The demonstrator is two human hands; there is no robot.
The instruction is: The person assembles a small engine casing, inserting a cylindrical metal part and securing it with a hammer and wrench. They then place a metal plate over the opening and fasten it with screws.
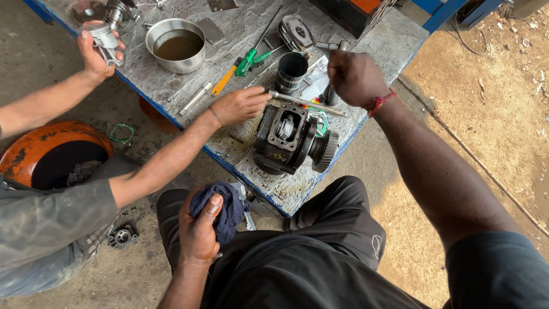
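Over the bench, right hand [354, 77] clenched above a black engine block [286, 137]; left hand [200, 229] grasping a blue rag [226, 209].

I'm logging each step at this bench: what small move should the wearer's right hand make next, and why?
Probably lower the right hand toward the black engine housing: it hovers closed just above it, while a co-worker's hand steadies the metal rod across the top. The left hand only grips a dark blue rag.

Blue-framed worktable [394, 34], sandy dirt floor [492, 114], daylight.
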